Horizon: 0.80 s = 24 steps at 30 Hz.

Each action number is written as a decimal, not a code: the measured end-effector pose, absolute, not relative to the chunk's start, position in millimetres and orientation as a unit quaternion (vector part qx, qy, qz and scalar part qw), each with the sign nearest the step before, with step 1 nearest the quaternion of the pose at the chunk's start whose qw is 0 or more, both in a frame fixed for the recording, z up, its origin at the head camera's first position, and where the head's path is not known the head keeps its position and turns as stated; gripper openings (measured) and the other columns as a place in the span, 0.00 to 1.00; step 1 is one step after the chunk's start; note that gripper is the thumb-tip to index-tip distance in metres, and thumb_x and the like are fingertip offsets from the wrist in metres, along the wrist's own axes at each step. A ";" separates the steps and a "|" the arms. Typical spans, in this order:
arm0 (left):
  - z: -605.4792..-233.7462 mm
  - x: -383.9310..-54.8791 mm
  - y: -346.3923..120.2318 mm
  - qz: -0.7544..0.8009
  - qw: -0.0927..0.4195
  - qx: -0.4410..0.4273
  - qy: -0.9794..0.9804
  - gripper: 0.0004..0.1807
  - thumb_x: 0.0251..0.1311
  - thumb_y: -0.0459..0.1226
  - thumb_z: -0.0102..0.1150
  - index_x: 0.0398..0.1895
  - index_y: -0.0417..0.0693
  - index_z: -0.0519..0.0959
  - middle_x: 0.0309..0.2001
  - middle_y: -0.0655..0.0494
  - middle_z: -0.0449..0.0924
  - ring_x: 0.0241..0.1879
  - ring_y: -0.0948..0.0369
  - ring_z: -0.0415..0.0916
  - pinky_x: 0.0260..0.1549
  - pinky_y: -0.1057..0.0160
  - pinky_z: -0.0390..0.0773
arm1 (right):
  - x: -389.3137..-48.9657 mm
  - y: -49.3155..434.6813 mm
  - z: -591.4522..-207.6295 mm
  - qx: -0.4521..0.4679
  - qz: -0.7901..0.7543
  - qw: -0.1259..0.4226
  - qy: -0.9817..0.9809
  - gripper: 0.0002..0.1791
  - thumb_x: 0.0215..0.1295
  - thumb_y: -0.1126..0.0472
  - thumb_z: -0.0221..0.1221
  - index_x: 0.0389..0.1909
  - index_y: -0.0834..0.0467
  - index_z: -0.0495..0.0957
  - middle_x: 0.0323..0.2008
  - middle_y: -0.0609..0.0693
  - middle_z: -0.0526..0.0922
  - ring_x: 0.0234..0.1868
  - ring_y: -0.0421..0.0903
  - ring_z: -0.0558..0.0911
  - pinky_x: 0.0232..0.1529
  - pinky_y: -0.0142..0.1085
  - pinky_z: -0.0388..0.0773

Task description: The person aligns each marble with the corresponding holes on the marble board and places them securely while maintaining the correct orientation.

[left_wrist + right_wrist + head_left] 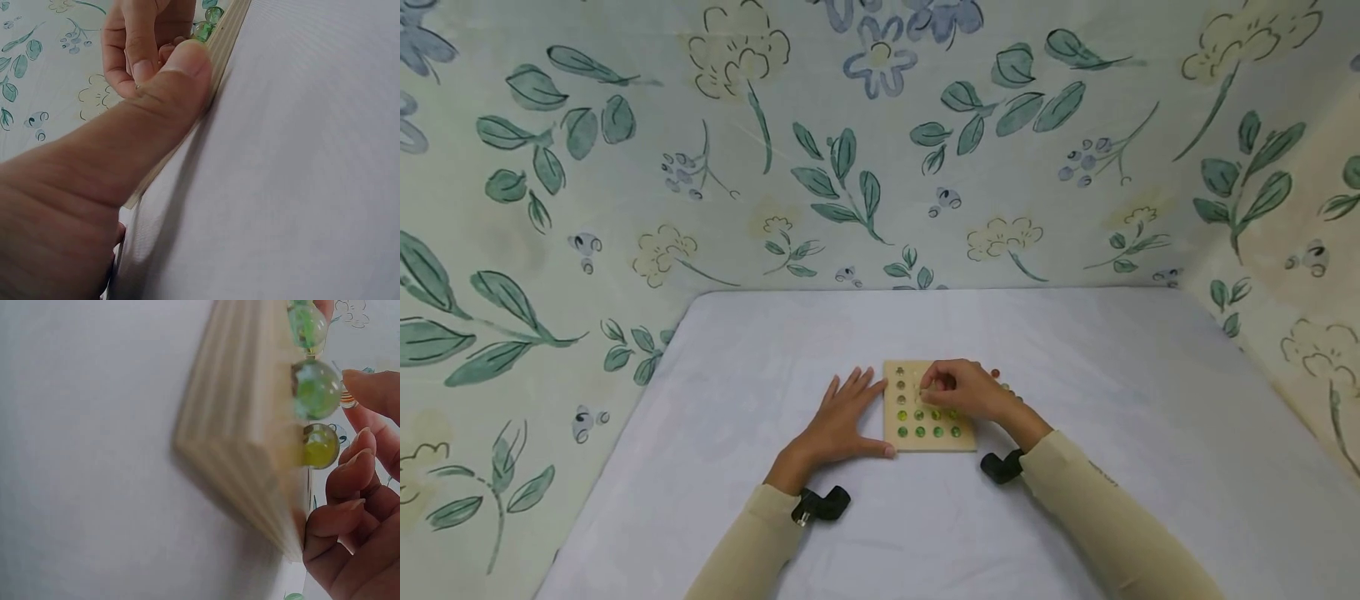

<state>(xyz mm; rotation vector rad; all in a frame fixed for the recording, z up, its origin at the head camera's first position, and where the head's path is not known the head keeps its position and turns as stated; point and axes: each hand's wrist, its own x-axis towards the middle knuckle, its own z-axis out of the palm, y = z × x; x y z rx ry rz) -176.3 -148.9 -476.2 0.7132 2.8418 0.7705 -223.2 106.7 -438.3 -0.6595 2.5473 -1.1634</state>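
Note:
A light wooden board lies on the white cloth, with rows of glass marbles set in it. Green marbles fill its near rows, and darker ones run up the left column. My left hand is spread flat at the board's left side, fingertips and thumb right at its edge. Over the middle of the board, my right hand pinches a clear marble with orange stripes between thumb and fingertip. The right wrist view shows the other fingers curled beside a yellow-green marble that stands up from the board.
Just past the board's right side, partly behind the right hand, loose marbles lie on the cloth, among them a reddish-brown one. The white cloth reaches back to a flower-patterned curtain. Each wrist carries a small black camera.

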 end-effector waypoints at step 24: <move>-478.7 -177.7 -150.2 0.252 0.053 0.239 0.936 0.62 0.39 0.71 0.64 0.76 0.56 0.52 0.77 0.51 0.42 0.76 0.54 0.32 0.71 0.48 0.30 | -222.0 102.2 -435.6 -0.274 -0.380 0.142 0.872 0.06 0.62 0.60 0.65 0.40 0.54 0.82 0.24 0.47 0.75 0.26 0.44 0.71 0.27 0.33 0.68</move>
